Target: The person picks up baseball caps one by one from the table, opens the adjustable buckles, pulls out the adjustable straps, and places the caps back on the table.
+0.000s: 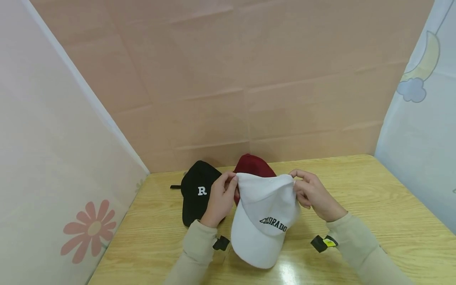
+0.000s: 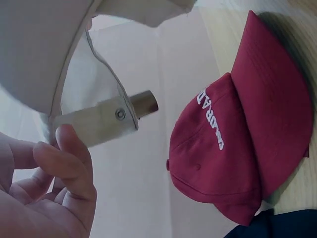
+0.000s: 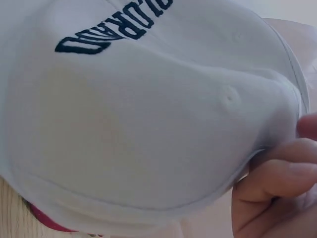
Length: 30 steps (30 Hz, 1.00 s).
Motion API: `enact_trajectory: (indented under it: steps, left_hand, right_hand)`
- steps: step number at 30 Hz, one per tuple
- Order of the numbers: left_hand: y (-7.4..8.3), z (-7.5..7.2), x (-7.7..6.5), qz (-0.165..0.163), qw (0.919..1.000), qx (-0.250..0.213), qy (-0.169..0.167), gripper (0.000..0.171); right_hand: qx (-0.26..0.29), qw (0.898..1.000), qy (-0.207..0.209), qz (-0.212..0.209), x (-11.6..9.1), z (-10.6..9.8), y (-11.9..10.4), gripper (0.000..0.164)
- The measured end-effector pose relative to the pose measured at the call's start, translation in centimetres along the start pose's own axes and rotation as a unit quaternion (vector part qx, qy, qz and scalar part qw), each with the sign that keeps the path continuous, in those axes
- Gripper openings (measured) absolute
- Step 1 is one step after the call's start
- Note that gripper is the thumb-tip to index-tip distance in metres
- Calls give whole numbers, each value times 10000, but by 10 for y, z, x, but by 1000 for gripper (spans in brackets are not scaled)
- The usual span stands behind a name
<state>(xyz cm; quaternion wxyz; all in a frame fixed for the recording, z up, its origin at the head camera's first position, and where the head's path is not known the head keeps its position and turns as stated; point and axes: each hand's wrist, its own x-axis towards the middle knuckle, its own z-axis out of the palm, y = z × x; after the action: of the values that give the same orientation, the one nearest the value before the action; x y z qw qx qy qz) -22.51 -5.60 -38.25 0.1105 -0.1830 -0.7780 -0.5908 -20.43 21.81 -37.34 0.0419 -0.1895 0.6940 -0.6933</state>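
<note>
Both hands hold up a white baseball cap (image 1: 263,206) lettered COLORADO, its brim hanging down toward the person. At the cap's upper left edge, my left hand (image 1: 221,198) pinches the fabric between thumb and fingers. My right hand (image 1: 315,194) pinches the upper right edge. In the left wrist view, the cap's back strap (image 2: 99,121) with a metal buckle (image 2: 144,104) shows beside the left fingers. The right wrist view is mostly filled by the white crown (image 3: 133,124), with the right fingers (image 3: 277,183) at its edge.
Behind the white cap sits a dark red cap (image 1: 253,165), partly covered; its white lettering shows in the left wrist view. A black cap (image 1: 196,198) with a white R lies to the left on the wooden table (image 1: 356,190). Cloth walls enclose the back and sides.
</note>
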Motion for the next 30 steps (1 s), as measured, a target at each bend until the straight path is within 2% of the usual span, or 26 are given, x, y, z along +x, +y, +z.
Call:
enact_trajectory:
  steps: [9,12,16,18,21,24,27,30]
  left_hand:
    - [-10,-3,4,-345,9990,47,-287,16]
    - [-13,-3,4,-419,9987,47,-282,16]
    - [-15,-2,2,-523,9985,54,-129,15]
    - [-13,0,1,-440,9988,216,-32,15]
    - [-7,3,-3,-63,9980,618,-91,13]
    - [4,8,-7,337,9944,870,-497,13]
    - [13,13,-10,564,9889,905,-1033,20]
    - [19,18,-13,671,9848,1022,-1232,22]
  right_hand:
    - [68,9988,-412,-237,-1,-1,-1,28]
    - [122,9982,-487,-342,-1,0,-2,28]
    - [9,9980,-315,-546,-1,3,-3,24]
    - [-128,9981,-125,-591,-2,5,-4,21]
    - [-395,9982,205,-409,-2,9,-7,17]
    - [-645,9969,421,-171,-2,13,-10,19]
    - [-791,9957,477,-100,-1,16,-11,21]
    - [-844,9954,421,-153,0,19,-10,22]
